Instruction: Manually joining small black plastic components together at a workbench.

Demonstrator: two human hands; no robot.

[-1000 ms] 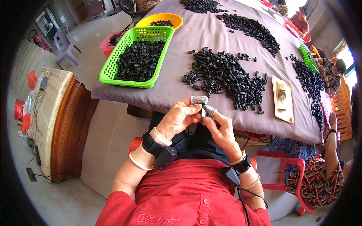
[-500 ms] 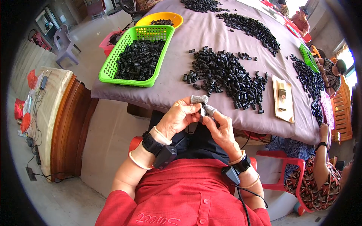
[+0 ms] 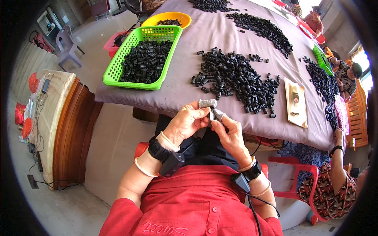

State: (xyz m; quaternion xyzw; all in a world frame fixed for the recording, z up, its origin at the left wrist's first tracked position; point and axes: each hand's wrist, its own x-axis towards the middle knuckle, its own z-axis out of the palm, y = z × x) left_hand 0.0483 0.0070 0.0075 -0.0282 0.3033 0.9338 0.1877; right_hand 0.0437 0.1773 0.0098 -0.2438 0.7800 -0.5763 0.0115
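My left hand [image 3: 191,121] and my right hand [image 3: 229,133] meet in front of me, just off the table's near edge. Grey fabric covers sit on the index fingertips of both. My left thumb and fingers are closed on a small black part [image 3: 213,111], mostly hidden between the fingertips. Next to it shows a small pale, shiny piece [image 3: 212,117]; its kind is too small to tell. The right fingers are pinched together against the same spot, and what they grip is hidden. Beyond my hands lies a heap of short black cylindrical parts [image 3: 236,76].
A green basket [image 3: 159,80] of black pieces stands at the table's left, a yellow bowl [image 3: 185,21] behind it. On the cloth [image 3: 181,74] lies a board with a small metal-looking fixture [image 3: 294,98]. More black heaps [image 3: 264,33] lie beyond. People sit along the right side.
Almost nothing differs. My fingers stay together at the same place, with only a very slight shift at the fingertips.
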